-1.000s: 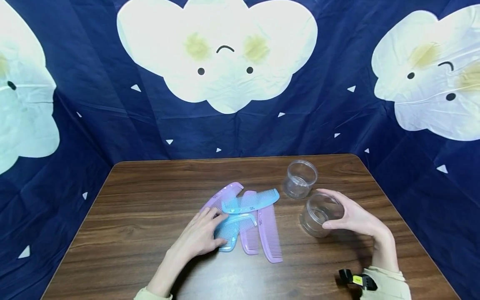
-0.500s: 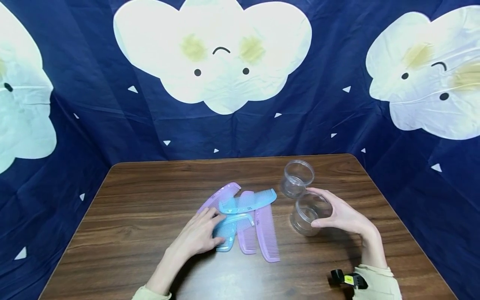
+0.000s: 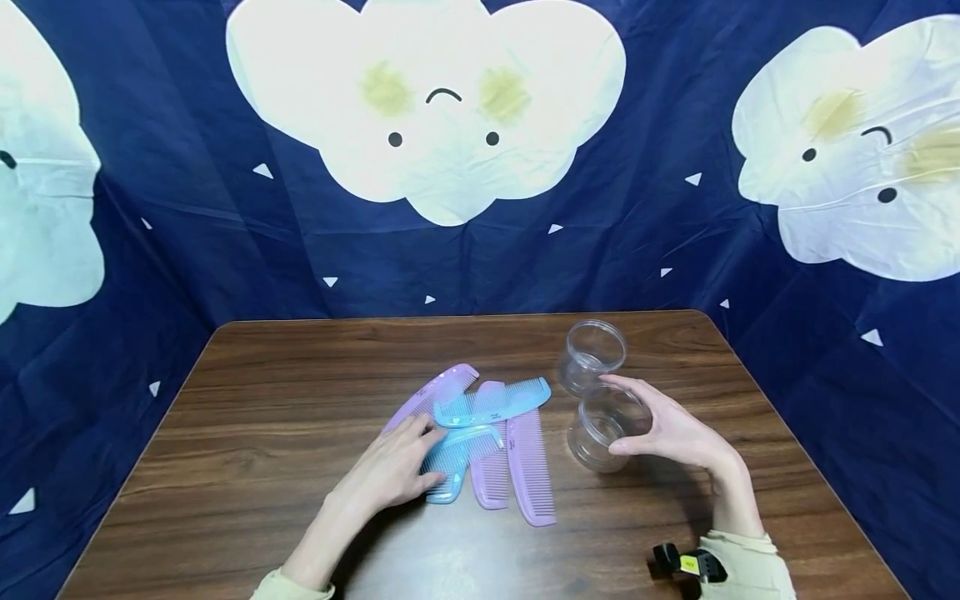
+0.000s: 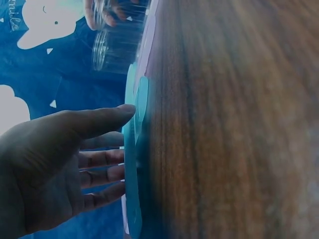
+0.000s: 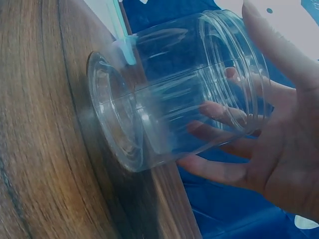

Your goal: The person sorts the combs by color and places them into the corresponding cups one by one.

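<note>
While the right hand curls thumb and fingers round a clear plastic jar, the jar tilts on the wooden table, one edge of its base touching the wood and its open mouth turned up and away from the person. The right wrist view shows the fingers through the clear wall, on the far side of the jar, with the thumb across the near side by the threaded rim. Just behind it, touching or nearly so, stands a second clear jar, upright and open.

The left hand lies with fingers nearly straight and slightly spread over a heap of combs in the middle of the table. Its fingertips rest on a blue comb that lies nearest; in the left wrist view the thumb reaches to that comb's edge, and the hand grips nothing. A second blue comb lies crosswise on top of the heap, farther from the person. Under them lie three purple combs: one slants off toward the far left, another runs toward the person, and the longest lies beside it on the right, between the heap and the held jar.

Behind the table hangs a dark blue cloth printed with white clouds.
</note>
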`<state>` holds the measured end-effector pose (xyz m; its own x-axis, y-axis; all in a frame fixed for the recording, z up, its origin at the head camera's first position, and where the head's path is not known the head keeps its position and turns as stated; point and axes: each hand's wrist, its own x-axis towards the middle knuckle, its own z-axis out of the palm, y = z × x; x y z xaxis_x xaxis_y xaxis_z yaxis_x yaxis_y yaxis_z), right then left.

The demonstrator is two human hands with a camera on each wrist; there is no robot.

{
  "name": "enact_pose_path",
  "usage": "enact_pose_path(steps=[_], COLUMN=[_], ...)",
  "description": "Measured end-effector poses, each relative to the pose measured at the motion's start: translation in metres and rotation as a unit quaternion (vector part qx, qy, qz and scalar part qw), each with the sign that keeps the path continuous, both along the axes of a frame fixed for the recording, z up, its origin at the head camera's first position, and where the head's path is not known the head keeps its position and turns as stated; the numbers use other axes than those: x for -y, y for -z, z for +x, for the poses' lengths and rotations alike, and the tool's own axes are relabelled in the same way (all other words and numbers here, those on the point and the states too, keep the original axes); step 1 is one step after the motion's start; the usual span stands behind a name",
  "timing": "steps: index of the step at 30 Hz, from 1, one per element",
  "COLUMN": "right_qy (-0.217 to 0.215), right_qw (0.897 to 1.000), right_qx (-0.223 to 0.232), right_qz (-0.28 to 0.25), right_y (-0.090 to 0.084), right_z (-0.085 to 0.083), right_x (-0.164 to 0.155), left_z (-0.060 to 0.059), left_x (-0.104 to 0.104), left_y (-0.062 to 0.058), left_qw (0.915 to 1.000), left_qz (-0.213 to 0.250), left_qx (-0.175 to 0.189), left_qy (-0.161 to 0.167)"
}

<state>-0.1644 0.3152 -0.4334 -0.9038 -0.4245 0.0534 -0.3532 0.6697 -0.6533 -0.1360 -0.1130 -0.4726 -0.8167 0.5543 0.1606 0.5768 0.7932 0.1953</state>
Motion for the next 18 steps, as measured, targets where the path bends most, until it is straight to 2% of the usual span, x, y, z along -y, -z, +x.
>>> enact_pose_path(steps=[6, 12, 18], right_qy=[-0.008, -0.005, -0.005], right_qw=[1.0, 1.0, 1.0], right_qx=[-0.001, 0.004, 0.008], right_qz=[-0.005, -0.01, -0.013], right_y=[0.0007, 0.002, 0.0035], right_z=[-0.0021, -0.0033, -0.0041], right_x=[0.004, 0.0073, 0.0083], left_z=[-0.0001, 0.0, -0.0001], left_x=[-0.0002, -0.0011, -0.0018], left_y=[-0.0013, -0.0021, 0.0004], left_qw=[0.9997, 0.9994, 0.9982], left_qz=[-0.012, -0.027, -0.029], left_qx=[-0.016, -0.016, -0.048], left_qy=[0.014, 0.014, 0.024])
